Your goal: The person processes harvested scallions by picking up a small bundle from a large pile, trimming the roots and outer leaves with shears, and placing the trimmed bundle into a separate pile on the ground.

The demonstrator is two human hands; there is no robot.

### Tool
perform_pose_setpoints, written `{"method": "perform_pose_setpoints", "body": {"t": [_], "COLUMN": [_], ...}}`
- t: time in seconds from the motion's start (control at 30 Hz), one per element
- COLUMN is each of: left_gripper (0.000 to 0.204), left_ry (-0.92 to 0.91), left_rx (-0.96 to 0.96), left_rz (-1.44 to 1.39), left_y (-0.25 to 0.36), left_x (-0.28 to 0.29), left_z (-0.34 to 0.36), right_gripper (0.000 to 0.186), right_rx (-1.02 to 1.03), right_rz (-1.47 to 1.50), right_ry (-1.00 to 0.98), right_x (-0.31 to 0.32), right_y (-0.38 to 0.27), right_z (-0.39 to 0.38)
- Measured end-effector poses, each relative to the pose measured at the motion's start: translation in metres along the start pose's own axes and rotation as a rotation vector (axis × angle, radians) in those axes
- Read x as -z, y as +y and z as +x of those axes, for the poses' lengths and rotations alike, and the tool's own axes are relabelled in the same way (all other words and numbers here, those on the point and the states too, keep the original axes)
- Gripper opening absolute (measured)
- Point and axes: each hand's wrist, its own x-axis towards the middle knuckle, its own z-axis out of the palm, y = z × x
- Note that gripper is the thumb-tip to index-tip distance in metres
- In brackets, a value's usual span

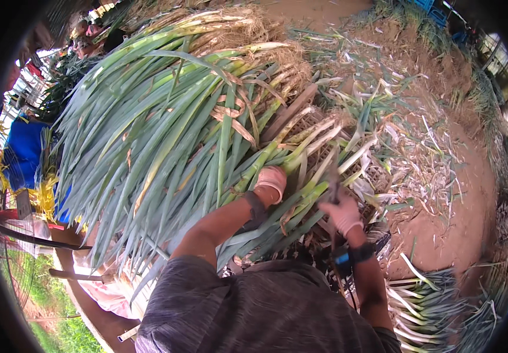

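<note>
My left hand [270, 181], in a pale glove, is closed round the stalks of a few leek-like green onions [310, 150] at the front of the big pile. Their white root ends point away from me, to the upper right. Just right of them is my gloved right hand [343, 213], its fingers wrapped round a dark narrow tool [333, 173]. That tool points away from me beside the stalks; motion blurs it, so its exact kind is unclear. The large heap of onions [166, 117] spreads left, long leaves toward me and brown roots at the far end.
A wooden board [289, 112] lies between the heap and the front stalks. Trimmed leaves and peelings [418, 159] litter the dirt floor on the right. Cleaned onions [421, 309] lie in a row at the lower right. Blue cloth [23, 153] hangs at left; people are at far upper left.
</note>
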Motion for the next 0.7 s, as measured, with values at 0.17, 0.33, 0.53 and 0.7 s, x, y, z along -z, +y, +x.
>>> {"method": "perform_pose_setpoints", "body": {"t": [0.17, 0.33, 0.53, 0.7], "left_gripper": [0.026, 0.039, 0.028, 0.029], "left_ry": [-0.297, -0.364, -0.422, -0.385], "left_rx": [-0.014, 0.128, 0.164, 0.241], "left_rz": [-0.180, -0.283, -0.312, -0.411], "left_y": [-0.010, -0.003, 0.003, 0.005], "left_x": [0.015, 0.039, 0.063, 0.038], "left_z": [0.008, -0.004, -0.027, -0.047], "right_gripper": [0.091, 0.093, 0.087, 0.078], "right_rx": [0.254, 0.301, 0.124, 0.050], "right_rz": [-0.198, -0.117, -0.162, -0.223], "right_ry": [-0.250, -0.202, -0.074, -0.021], "right_x": [-0.043, -0.039, -0.029, -0.031], "right_y": [-0.005, 0.012, 0.004, 0.011], "right_z": [-0.077, -0.057, -0.009, -0.014]}}
